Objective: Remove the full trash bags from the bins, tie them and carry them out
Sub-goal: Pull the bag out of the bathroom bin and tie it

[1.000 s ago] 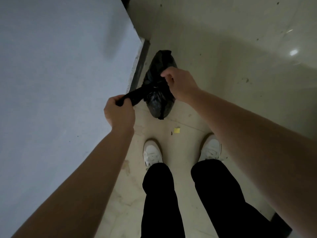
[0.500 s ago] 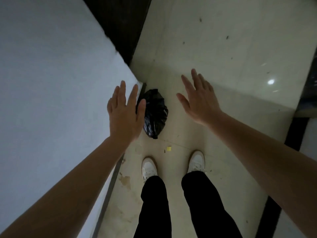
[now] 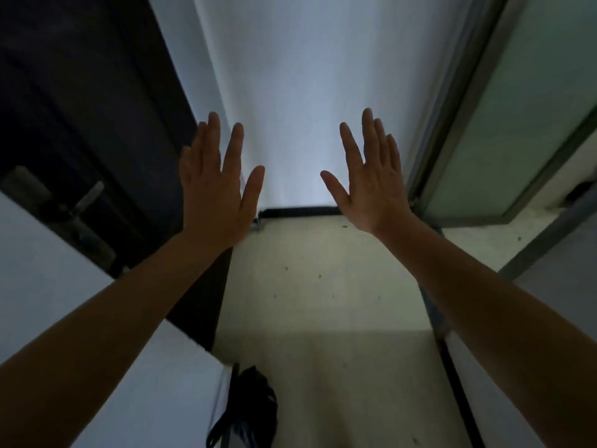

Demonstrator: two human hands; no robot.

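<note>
A small black trash bag point(image 3: 253, 412) lies on the pale tiled floor at the bottom of the view, against the foot of the white wall on the left. My left hand point(image 3: 215, 185) is raised in front of me, fingers straight and spread, holding nothing. My right hand point(image 3: 371, 182) is raised beside it in the same way, also empty. Both hands are well above and beyond the bag, apart from it.
A dark door point(image 3: 84, 130) with a metal handle point(image 3: 85, 200) stands on the left. A white wall point(image 3: 310, 92) closes the corridor ahead. A frosted glass door in a grey frame point(image 3: 504, 124) stands open on the right. The tiled floor point(image 3: 323, 286) runs between them.
Both hands let go of the bag and opened, then rose in front of me. The view tilted up from the floor, so the bag slid to the bottom edge and my feet left the view.
</note>
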